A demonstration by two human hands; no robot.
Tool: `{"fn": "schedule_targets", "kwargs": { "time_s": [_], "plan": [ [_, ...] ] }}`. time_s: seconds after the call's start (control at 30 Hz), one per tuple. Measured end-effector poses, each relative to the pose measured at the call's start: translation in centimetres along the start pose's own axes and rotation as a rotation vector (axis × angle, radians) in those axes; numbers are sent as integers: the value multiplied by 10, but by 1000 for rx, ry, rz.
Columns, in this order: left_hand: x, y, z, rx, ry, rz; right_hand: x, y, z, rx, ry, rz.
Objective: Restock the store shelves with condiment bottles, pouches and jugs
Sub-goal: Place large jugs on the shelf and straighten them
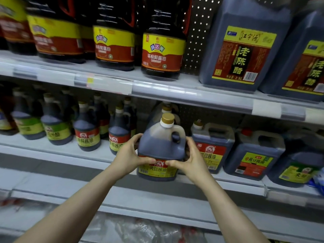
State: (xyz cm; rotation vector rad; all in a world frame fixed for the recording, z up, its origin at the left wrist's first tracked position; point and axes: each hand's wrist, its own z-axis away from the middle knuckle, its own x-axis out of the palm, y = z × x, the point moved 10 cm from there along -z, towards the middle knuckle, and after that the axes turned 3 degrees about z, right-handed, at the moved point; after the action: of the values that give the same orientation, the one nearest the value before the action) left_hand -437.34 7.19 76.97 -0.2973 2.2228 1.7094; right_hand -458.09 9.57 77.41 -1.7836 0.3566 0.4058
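Upper left of the frame: large soy sauce jugs (163, 51) with yellow-and-red labels stand in a row on the upper shelf (175, 92); those furthest left are blurred.

Middle left: small dark bottles (86, 130) with green or red-and-yellow labels stand several deep on the middle shelf (52, 160). The rightmost bottle (118, 135) is just beside the left hand's knuckles.

Centre: the left hand (129, 155) grips the left flank of the handled jug (161, 146), fingers curled behind it and thumb laid across the front label. The jug is upright, with a gold cap (167, 118) and dark liquid filling it to the shoulder. Its base sits level with the middle shelf's front lip; whether it bears on the shelf cannot be told. The right hand (191, 158) holds the opposite flank below the handle, thumb on the label and nearly meeting the left thumb. Another capped jug (165, 107) stands directly behind.

Right of centre: a like-labelled jug (213, 144) stands just beside the right hand, partly hidden by it. Next to it is a red-capped jug (256, 155).

Upper right: big vinegar jugs (240, 50) stand before a pegboard back panel (198, 32).

Bottom centre: plastic-wrapped goods (140, 228), too blurred to identify.
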Motion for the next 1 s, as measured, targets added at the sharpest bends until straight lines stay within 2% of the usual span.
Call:
{"fn": "schedule_targets", "kwargs": {
  "time_s": [0.47, 1.0],
  "plan": [
    [-1, -27, -31, 33, -66, -26, 10, 12, -14, 62, 113, 44],
    [5, -36, -60, 23, -109, -30, 10, 18, -35, 117, 130, 82]
  ]
}}
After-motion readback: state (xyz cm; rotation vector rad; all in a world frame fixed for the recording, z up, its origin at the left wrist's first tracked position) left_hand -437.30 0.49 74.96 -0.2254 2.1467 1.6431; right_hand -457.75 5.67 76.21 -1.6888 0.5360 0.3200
